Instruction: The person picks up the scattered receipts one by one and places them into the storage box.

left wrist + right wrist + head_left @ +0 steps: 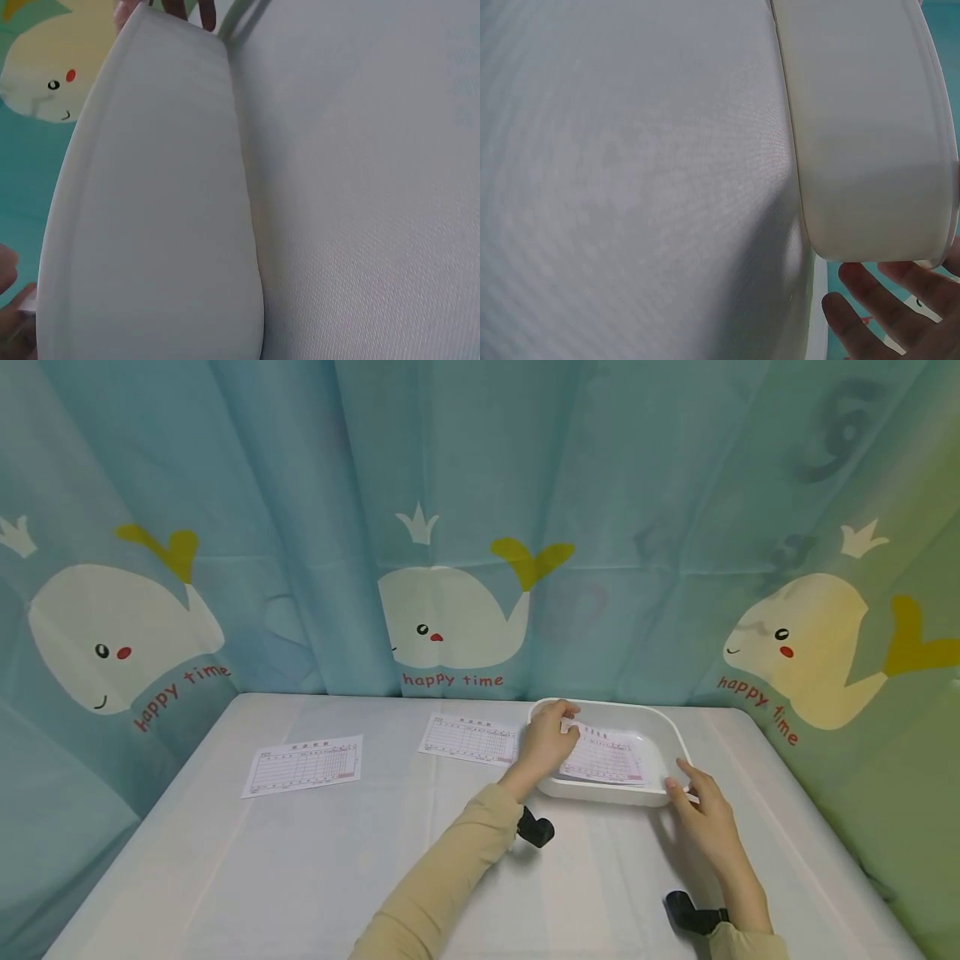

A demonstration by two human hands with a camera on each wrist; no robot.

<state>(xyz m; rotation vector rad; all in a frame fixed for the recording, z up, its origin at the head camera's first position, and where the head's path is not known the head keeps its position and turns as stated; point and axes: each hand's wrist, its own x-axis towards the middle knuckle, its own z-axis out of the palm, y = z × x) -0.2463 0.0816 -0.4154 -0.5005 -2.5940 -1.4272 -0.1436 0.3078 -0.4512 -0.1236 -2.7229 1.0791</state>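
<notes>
A white tray (pixel 600 792) stands at the back right of the table with several printed paper forms (pixel 609 758) lying in it. My left hand (pixel 546 739) reaches over the tray's left end, thumb and fingers curled at the left edge of the forms. In the left wrist view, a bit of white paper (pixel 28 302) shows between its fingers; most of that hand is out of frame. My right hand (pixel 705 814) holds the tray's right end, with the thumb at the rim and fingers (pixel 877 300) against the outer side.
One printed form (pixel 303 766) lies alone on the left of the white-covered table (pixel 300 877). Another form (pixel 468 739) lies just left of the tray. Behind the table hangs a blue-green curtain (pixel 300 485) with whale prints. Black devices (pixel 693 914) are worn at both wrists.
</notes>
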